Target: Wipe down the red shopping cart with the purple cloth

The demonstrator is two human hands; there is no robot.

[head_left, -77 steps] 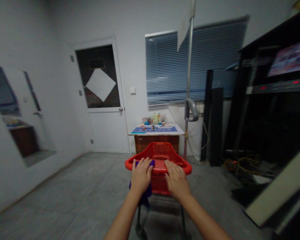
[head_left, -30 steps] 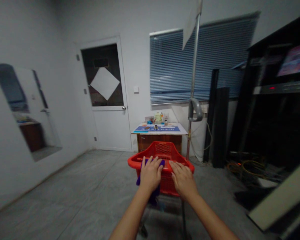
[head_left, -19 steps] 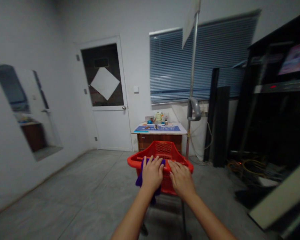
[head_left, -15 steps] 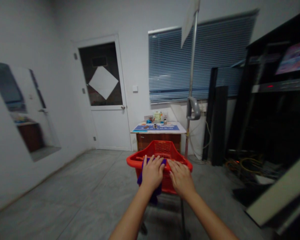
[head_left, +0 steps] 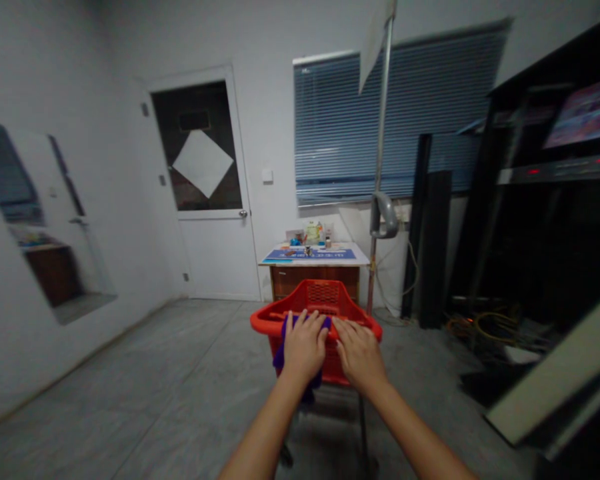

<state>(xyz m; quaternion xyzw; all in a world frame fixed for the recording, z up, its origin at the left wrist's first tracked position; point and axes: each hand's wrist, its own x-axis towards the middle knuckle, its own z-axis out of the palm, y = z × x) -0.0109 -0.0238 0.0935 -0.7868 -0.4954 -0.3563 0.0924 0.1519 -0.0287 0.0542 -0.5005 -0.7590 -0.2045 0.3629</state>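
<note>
A red plastic shopping cart [head_left: 337, 368] stands on the floor in front of me. My left hand [head_left: 305, 341] lies over its near bar, on a purple cloth [head_left: 279, 357] that hangs down there. Its fingers point forward, slightly apart. To the right, my right hand [head_left: 360, 353] rests on the red bar with its fingers stretched forward and the palm down. Both hands touch the cart without fingers visibly wrapped around the bar. The basket's inside is mostly hidden behind the hands.
Beyond the cart stands a table [head_left: 315, 275] with small items and a blue sign on top. A metal pole [head_left: 383, 133] rises beside it. There is a white door [head_left: 220, 257] at the left and dark shelving with a screen [head_left: 587, 113] and cables at the right.
The room's door, window and table have shifted slightly left in view. Both hands keep their places on the cart's bar.
</note>
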